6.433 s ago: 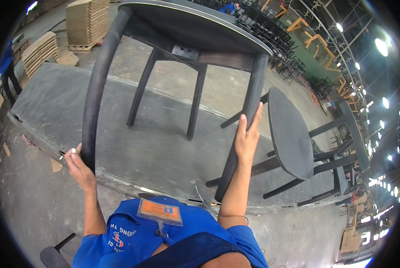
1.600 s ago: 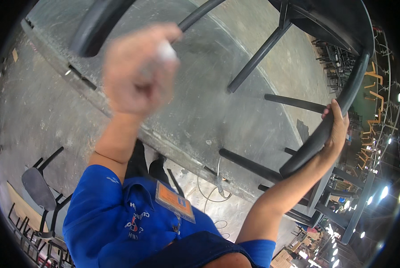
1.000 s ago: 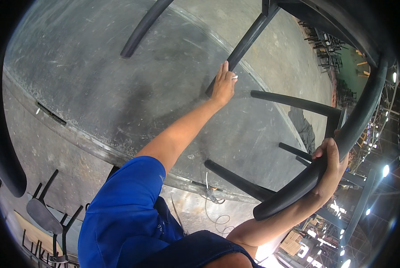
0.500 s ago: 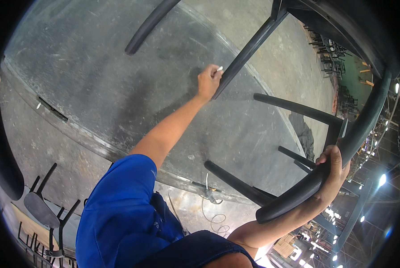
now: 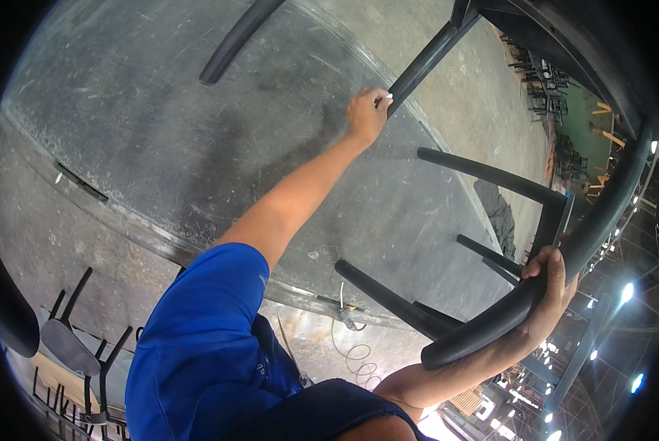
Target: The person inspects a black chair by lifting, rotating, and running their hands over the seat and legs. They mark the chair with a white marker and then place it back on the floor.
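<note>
My left hand (image 5: pixel 368 115) has its fingers closed around a small white piece (image 5: pixel 390 96), whose tip shows past the fingertips; its kind is too small to make out. That hand is at a slim black chair leg (image 5: pixel 426 62), covering the leg's lower end. My right hand (image 5: pixel 554 275) grips the thick curved black rail (image 5: pixel 502 320) of the chair, fingers wrapped round it and the forearm beneath it. Further black legs (image 5: pixel 484 173) stick out towards the tabletop. The chair seems tipped over, its seat end at the upper right.
Under the chair lies a scuffed grey tabletop (image 5: pixel 153 140) with a curved-looking metal edge. Another black leg (image 5: pixel 237 44) reaches in at the top. Dark cloth (image 5: pixel 496 213) lies by the far edge. A coiled cable (image 5: pixel 355 360) hangs below. More chairs (image 5: pixel 70 345) stand at the lower left.
My left hand has moved up along the chair leg, away from me and slightly right, with the white piece still in it. My right hand keeps its grip on the rail.
</note>
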`<action>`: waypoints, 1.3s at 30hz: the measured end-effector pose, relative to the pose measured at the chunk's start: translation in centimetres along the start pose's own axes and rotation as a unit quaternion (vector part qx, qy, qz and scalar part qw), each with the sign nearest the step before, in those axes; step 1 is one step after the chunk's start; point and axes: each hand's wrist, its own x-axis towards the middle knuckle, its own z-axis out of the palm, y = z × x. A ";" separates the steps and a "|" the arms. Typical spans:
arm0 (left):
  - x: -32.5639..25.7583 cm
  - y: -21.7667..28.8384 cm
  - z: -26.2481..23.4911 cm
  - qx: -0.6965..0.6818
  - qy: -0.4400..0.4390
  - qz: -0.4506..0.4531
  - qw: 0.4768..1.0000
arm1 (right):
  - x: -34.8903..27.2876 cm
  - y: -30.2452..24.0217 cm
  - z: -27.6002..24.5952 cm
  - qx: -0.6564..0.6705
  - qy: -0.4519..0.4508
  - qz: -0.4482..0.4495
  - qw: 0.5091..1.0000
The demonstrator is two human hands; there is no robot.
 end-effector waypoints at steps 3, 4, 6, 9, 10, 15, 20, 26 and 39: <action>-1.6 -1.3 -0.3 -0.003 0.008 0.051 0.999 | -0.3 0.0 -0.1 -0.007 -0.001 -0.002 1.000; -1.9 -1.9 -0.5 -0.010 0.001 0.034 0.999 | -0.4 0.0 -0.1 -0.007 -0.004 -0.006 1.000; -2.3 -3.0 -0.8 -0.028 -0.007 0.007 1.000 | -0.7 -0.1 -0.1 -0.009 -0.008 -0.010 1.000; -2.3 -4.2 -1.1 -0.032 -0.036 -0.027 0.998 | -1.3 -0.1 0.0 -0.008 -0.009 -0.011 1.000; -2.0 -4.5 -1.1 -0.054 -0.047 -0.052 0.996 | -1.5 -0.1 0.0 -0.005 -0.008 -0.012 1.000; 0.4 -3.2 -1.0 -0.092 -0.112 -0.127 0.981 | -2.2 0.0 0.0 0.025 0.010 -0.008 1.000; -0.2 0.5 -2.7 -0.225 -0.080 -0.049 0.970 | -2.5 -0.2 -0.1 0.047 -0.007 -0.013 0.999; -10.5 1.3 -11.4 -0.350 -0.202 -0.219 0.888 | -4.1 -0.2 -0.4 0.074 -0.018 -0.020 0.997; -29.9 13.4 -24.2 -0.346 -0.341 -0.412 0.771 | -16.4 4.3 -0.2 0.259 -0.023 -0.016 0.965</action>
